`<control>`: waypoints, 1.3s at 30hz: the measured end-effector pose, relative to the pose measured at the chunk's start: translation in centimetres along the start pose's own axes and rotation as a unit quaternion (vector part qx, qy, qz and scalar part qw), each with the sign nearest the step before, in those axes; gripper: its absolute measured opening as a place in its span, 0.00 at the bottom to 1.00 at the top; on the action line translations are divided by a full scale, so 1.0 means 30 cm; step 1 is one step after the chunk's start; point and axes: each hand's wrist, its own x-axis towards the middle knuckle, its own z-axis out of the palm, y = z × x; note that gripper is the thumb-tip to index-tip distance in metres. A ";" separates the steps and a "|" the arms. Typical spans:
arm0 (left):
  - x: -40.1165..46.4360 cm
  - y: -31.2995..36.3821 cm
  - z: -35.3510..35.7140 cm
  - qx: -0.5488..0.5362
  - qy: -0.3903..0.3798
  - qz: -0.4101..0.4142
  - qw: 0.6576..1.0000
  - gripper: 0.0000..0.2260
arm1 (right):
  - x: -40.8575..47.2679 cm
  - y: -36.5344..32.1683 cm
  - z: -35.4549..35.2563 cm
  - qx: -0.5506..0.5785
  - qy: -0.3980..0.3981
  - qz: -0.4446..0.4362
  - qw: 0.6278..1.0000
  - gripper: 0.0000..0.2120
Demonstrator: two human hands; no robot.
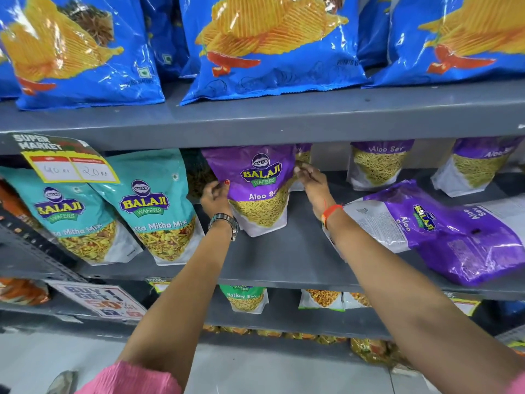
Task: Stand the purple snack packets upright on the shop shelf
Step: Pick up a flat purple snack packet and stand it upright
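Observation:
A purple Aloo Sev packet (255,189) stands upright in the middle of the grey shelf (270,260). My left hand (216,199) pinches its left edge and my right hand (311,183) grips its right edge. Another purple packet (302,155) shows just behind it. Two more purple packets (379,163) (480,166) stand upright at the back right. Lying flat at the front right are two purple packets (420,220) (477,251), one partly over the other.
Two teal Khatta Mitha Mix packets (153,206) stand to the left, close to my left hand. A price tag (68,166) hangs from the upper shelf's edge. Blue wafer bags (270,44) fill the shelf above. Other snack packets (245,298) sit on the shelf below.

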 end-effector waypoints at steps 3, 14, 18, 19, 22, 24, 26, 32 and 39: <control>0.000 -0.006 0.000 -0.048 0.010 -0.006 0.999 0.12 | 0.006 0.012 -0.015 -0.014 0.011 0.009 1.000 0.14; 0.045 -0.008 0.038 -0.157 0.023 -0.072 0.985 0.08 | -0.006 0.022 0.010 0.054 0.001 0.062 0.997 0.11; 0.035 -0.028 0.033 -0.078 -0.071 -0.131 0.986 0.23 | -0.016 0.028 0.031 0.056 -0.059 0.076 0.994 0.14; 0.031 -0.042 0.035 -0.072 -0.096 -0.137 0.983 0.24 | -0.026 0.031 0.030 0.041 -0.080 0.079 0.993 0.21; 0.006 -0.061 0.034 -0.043 -0.124 -0.164 0.978 0.25 | -0.047 0.047 0.029 0.006 -0.115 0.085 0.990 0.26; -0.004 -0.067 0.030 -0.006 -0.138 -0.162 0.977 0.26 | -0.059 0.049 0.031 0.007 -0.109 0.081 0.991 0.26; -0.018 -0.060 0.021 0.006 -0.145 -0.152 0.978 0.25 | -0.071 0.042 0.039 0.006 -0.094 0.086 0.992 0.27; -0.075 -0.066 -0.019 0.016 -0.149 -0.122 0.981 0.22 | -0.134 0.058 0.026 -0.017 -0.054 0.101 0.993 0.28; -0.151 -0.092 -0.093 0.038 -0.144 -0.098 0.984 0.22 | -0.256 0.085 0.008 -0.001 -0.048 0.070 0.996 0.27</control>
